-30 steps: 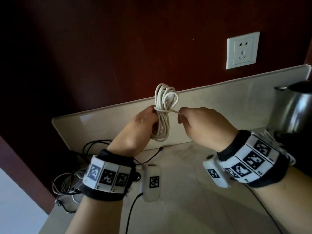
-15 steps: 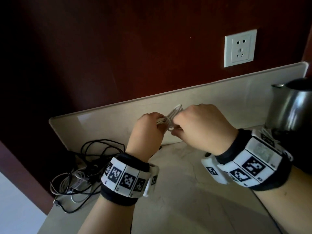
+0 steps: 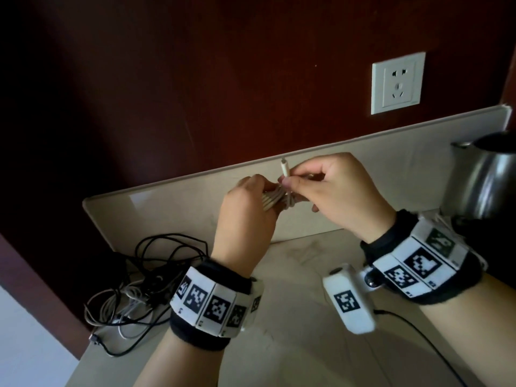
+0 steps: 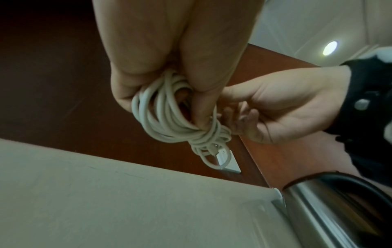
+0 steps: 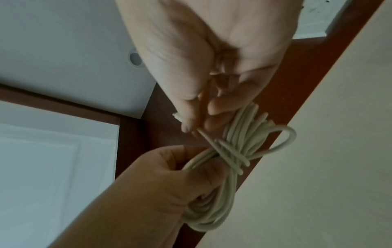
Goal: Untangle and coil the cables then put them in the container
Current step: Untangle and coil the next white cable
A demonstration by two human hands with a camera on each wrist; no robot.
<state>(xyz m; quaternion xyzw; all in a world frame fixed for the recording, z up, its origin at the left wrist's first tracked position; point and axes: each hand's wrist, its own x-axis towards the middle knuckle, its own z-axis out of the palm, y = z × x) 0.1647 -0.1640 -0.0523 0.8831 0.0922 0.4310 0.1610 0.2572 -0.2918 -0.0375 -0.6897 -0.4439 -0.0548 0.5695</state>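
A coiled white cable (image 3: pixel 275 201) (image 4: pixel 169 120) (image 5: pixel 231 161) is held in the air above the counter, in front of the backsplash. My left hand (image 3: pixel 248 208) (image 4: pixel 161 80) grips one end of the bundle, fingers curled round the loops. My right hand (image 3: pixel 326 191) (image 5: pixel 203 107) pinches the cable's free end, whose white plug (image 3: pixel 284 170) points up beside the thumb. A few turns of the cable bind the bundle's middle. A tangled heap of black and white cables (image 3: pixel 139 283) lies on the counter at the left. No container is in view.
A steel kettle (image 3: pixel 485 185) (image 4: pixel 331 211) stands at the right of the beige counter (image 3: pixel 293 344). A white wall socket (image 3: pixel 398 82) sits on the dark red wall above the backsplash (image 3: pixel 391 152). The counter's left edge drops off near the cable heap.
The coil has gone from upright to lying sideways between the hands. My right hand has wound the free end round the middle and now holds the plug pointing up.
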